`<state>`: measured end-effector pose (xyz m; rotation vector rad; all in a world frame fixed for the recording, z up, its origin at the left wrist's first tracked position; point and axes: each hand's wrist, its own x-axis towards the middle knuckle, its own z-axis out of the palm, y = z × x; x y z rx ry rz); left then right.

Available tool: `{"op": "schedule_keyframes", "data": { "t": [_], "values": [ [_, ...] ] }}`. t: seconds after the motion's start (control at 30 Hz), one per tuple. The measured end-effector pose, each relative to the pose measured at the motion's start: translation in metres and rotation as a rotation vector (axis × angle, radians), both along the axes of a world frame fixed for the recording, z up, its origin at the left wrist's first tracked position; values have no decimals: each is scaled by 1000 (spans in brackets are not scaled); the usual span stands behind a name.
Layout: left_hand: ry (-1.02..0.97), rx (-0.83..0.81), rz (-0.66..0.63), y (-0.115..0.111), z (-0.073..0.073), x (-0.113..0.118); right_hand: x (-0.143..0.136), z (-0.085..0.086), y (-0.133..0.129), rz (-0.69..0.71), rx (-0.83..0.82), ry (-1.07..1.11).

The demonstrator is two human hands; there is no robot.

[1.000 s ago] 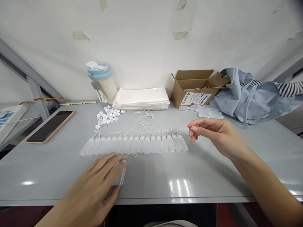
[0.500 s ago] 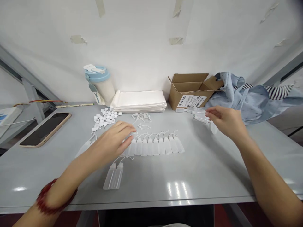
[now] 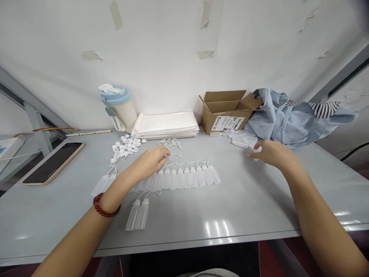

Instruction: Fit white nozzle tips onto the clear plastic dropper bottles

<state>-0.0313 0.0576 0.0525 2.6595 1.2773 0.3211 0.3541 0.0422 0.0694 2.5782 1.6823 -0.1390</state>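
My left hand (image 3: 150,162) reaches over a row of small translucent plastic bottles (image 3: 187,179), its fingertips pinched at the end of a thin white plastic strap (image 3: 175,156). Each bottle in that row has a similar strap at its neck. Behind lies a tangle of loose straps (image 3: 172,144). On the right, my right hand (image 3: 273,154) has thumb and forefinger around a clear small bottle (image 3: 256,150), beside a loose heap of bottles (image 3: 240,139). Two strapped bottles (image 3: 137,216) lie nearer the front edge; more (image 3: 100,184) are partly behind my left forearm.
White caps (image 3: 127,145) are piled at back left, before a blue-lidded cup (image 3: 121,109). A stack of white paper sleeves (image 3: 167,125), an open cardboard box (image 3: 225,115) and blue cloth (image 3: 288,119) stand along the wall. A phone (image 3: 54,163) lies far left.
My left hand has moved forward and right, from above the bottle row to the single strap. The right hand has come slightly lower and nearer, its fingers now around a bottle. The view has shifted slightly.
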Motion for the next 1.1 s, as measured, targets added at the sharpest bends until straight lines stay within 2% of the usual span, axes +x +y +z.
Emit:
{"op": "schedule_keyframes", "data": {
  "t": [0.37, 0.67, 0.77, 0.97, 1.1],
  "values": [
    [-45, -5, -28, -8, -2, -5, 6, -3, -1, 51, 17, 76],
    [-104, -16, 13, -14, -5, -9, -10, 2, -9, 256, 19, 367],
    [-155, -19, 38, -16, -1, -8, -18, 1, -12, 297, 65, 374],
    [-311, -17, 150, -25, 16, -7, -28, -12, -10, 378, 151, 330],
    [-454, -59, 230, -27, 18, -6, -35, -17, -12, 435, 213, 309]
  ]
}}
